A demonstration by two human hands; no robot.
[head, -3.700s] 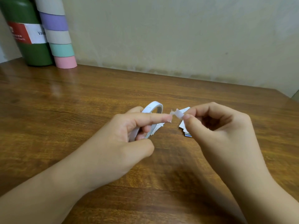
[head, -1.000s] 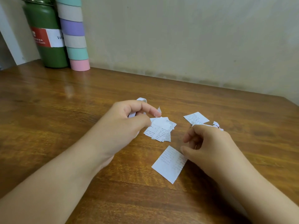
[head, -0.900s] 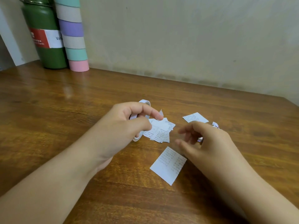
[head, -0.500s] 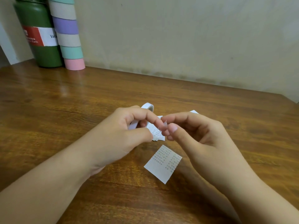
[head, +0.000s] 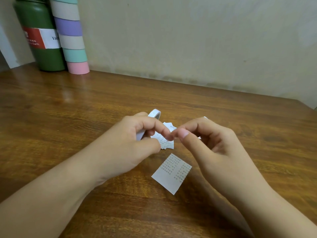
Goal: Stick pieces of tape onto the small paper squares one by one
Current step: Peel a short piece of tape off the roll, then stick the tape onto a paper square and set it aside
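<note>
From the head camera, looking down: the left hand (head: 135,141) curls round a white tape roll (head: 151,121), the ring's top edge poking out above the knuckles and its lower rim showing under the fingers. The right hand (head: 211,143) sits just beside it, thumb and forefinger brought together tip to tip against the left forefinger, apparently pinching at the roll's free end, though the tape end itself is too small to make out. Under the meeting fingertips lies a pile of small paper squares (head: 167,143), white with fine printed rows, partly hidden by the left thumb. Nearer the person, below both hands, one loose paper square (head: 172,172) lies flat and alone on the wooden table (head: 85,109), corner pointing toward the wrists. A sliver of another scrap peeks out beyond the right knuckles. Judging how this will handle: the roll is light and stiff, easily steadied through its hollow, while the strip will be thin, limp and tacky, likely to cling to skin or fold on itself, so it is best nipped at the very edge. The squares look featherlight and flimsy, prone to sliding on that glossy woodgrain, so pressing down from above should suit. Well beyond the left hand stand a green flask (head: 41,36) and a stack of pastel tape rolls (head: 70,35), smooth cylinders against the plain wall.
</note>
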